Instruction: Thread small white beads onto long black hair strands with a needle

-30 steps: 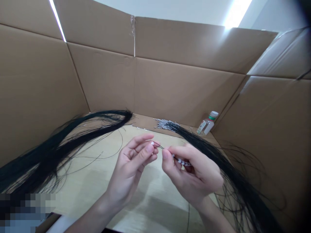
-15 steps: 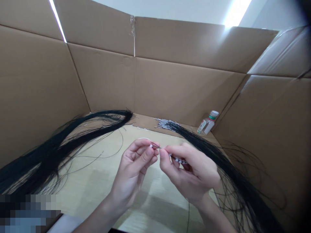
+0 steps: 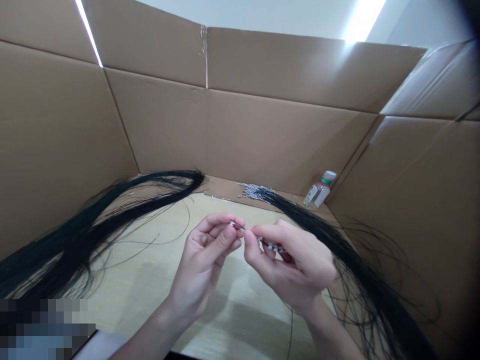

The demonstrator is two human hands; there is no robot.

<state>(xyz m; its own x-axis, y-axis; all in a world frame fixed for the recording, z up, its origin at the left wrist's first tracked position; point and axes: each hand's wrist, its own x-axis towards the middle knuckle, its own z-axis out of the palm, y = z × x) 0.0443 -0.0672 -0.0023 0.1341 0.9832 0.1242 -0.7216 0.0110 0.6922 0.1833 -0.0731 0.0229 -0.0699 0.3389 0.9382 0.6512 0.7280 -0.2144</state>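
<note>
Between thumb and forefinger, my left hand (image 3: 206, 260) pinches a small white bead (image 3: 232, 224). My right hand (image 3: 294, 262) is closed on a thin dark cord, whose tip reaches the bead. Several white beads (image 3: 275, 247) sit on the cord under my right fingers. A dark cord end (image 3: 291, 330) hangs below that hand. The two hands are close together, fingertips almost touching, above the pale table. Part of the cord is hidden inside my right hand.
A looped bundle of black cords (image 3: 150, 205) lies on the left. Another bundle (image 3: 360, 270) runs along the right, its far ends strung with white beads (image 3: 255, 191). A clear bottle (image 3: 318, 192) with a white cap stands at the back right. Cardboard walls (image 3: 292, 140) enclose the table (image 3: 142, 285).
The cord's tip now meets the bead in my left fingers, where before it passed beyond it. My right hand has shifted slightly left. Everything else stays put.
</note>
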